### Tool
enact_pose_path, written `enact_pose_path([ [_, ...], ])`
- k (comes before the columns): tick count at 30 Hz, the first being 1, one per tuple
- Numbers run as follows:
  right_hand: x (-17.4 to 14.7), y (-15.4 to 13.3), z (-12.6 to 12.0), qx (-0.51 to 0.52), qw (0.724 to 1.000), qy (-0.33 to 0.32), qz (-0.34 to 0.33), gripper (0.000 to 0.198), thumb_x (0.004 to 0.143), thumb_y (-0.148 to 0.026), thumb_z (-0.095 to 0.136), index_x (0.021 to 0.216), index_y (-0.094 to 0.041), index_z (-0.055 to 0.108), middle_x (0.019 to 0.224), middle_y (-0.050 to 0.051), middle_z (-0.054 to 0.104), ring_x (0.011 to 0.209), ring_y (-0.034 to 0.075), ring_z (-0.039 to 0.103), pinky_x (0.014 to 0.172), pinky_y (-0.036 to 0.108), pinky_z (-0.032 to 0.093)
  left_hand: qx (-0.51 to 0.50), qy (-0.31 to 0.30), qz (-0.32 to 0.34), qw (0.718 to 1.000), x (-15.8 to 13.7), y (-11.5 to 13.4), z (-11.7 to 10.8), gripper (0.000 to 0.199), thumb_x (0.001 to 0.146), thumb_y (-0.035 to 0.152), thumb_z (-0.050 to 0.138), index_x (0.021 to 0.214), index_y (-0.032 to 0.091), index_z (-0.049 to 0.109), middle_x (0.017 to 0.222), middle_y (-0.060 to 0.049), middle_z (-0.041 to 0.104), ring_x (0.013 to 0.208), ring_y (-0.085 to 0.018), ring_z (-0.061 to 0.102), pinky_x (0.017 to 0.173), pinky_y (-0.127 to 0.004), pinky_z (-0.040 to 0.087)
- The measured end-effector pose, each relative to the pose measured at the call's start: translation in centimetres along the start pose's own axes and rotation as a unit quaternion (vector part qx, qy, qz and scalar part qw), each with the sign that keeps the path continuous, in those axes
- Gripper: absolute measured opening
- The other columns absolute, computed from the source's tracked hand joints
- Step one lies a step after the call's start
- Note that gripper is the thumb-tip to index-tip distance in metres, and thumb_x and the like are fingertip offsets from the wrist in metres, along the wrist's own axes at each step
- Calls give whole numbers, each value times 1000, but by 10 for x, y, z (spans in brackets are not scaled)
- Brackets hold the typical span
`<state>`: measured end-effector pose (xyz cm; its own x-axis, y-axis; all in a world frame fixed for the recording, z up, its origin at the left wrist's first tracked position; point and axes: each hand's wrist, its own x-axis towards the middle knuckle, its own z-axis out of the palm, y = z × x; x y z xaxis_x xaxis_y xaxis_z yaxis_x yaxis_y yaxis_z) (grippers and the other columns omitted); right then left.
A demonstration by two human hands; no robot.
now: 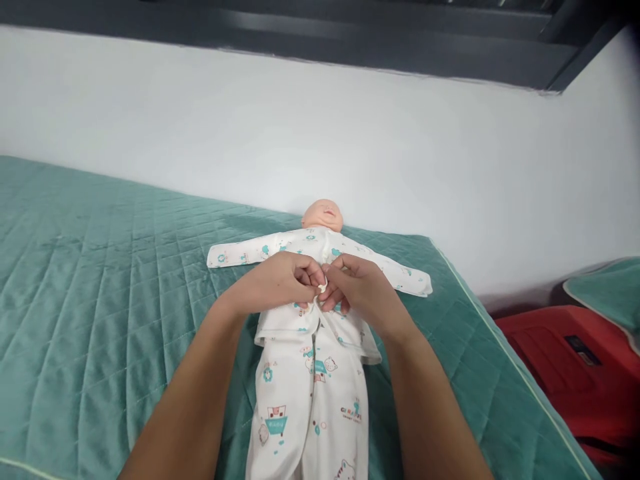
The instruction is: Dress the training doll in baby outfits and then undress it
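A baby doll point(324, 215) lies on its back, its head toward the wall. It wears a white printed baby jacket point(280, 322), sleeves spread to both sides, and matching white trousers point(285, 413). Over the front of the jacket, my left hand point(287, 280) pinches the edge of the jacket front between thumb and fingers. My right hand point(357, 283) is closed on the same front edge from the other side, its fingertips nearly meeting the left ones. Below the hands the jacket's lower flaps hang apart. Whether a button or snap sits between the fingertips is hidden.
A green quilted bed cover point(125, 280) lies under the doll, ending at a piped edge on the right. Beyond that edge stands a red case or bag point(565, 373) with green cloth point(607, 290) above it. A white wall point(250, 133) rises behind.
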<state>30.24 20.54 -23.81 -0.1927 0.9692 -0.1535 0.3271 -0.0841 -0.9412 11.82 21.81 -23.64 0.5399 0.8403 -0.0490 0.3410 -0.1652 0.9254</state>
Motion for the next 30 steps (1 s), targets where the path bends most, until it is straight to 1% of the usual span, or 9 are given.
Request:
enact_pose_path([
  [3,0,2,-1,-6,1000,-6,-13,20,91,-31,51,74,-19,51,69,2,71,59,16,71,43,16,41,11,11,-1,1000,-1,2,1,21,67,10,54,82,21,66,69,4,68,62,-10,64,55,-17,47],
  [7,-1,3,-2,-8,1000,-16,-26,22,91,-34,52,75,-20,51,70,2,71,60,16,70,43,16,41,15,12,-1,1000,-2,4,2,22,65,10,53,79,20,66,66,4,67,60,-10,63,53,-17,45],
  [13,-1,1,0,-4,1000,-6,-20,27,92,-40,53,75,-20,48,66,1,68,55,15,67,41,17,39,-7,7,3,1000,-1,2,1,23,64,9,52,80,20,65,66,3,66,60,-11,63,54,-19,45],
  [17,0,1,1,2,1000,0,-22,25,91,-40,52,75,-20,49,64,1,68,51,13,65,40,17,38,-50,-1,4,999,1,0,2,26,61,7,51,82,20,61,69,2,66,57,-11,61,54,-20,47],
  [21,1,2,1,11,1000,3,-22,23,90,-37,52,75,-20,50,62,1,67,49,13,63,38,17,38,-94,0,11,996,2,0,3,26,60,5,51,81,20,54,66,4,59,55,-10,58,52,-20,48],
  [24,1,4,0,13,1000,-5,-21,23,90,-38,53,76,-20,51,60,1,66,46,12,61,38,17,37,-108,-13,6,994,0,1,1,24,63,5,52,82,20,53,67,5,57,55,-9,58,53,-21,50],
  [28,0,6,-2,-2,999,-27,-33,24,91,-39,52,76,-20,52,52,-3,61,37,8,51,38,17,34,-100,-39,-3,994,-4,2,-2,18,69,7,54,81,20,53,64,5,58,55,-9,61,53,-20,51],
  [30,-1,6,-2,-8,999,-29,-37,26,92,-39,51,75,-20,52,52,-3,62,38,8,51,38,17,33,-101,-39,-5,994,-5,2,-3,17,70,6,54,80,19,52,63,6,58,54,-9,61,53,-19,50],
])
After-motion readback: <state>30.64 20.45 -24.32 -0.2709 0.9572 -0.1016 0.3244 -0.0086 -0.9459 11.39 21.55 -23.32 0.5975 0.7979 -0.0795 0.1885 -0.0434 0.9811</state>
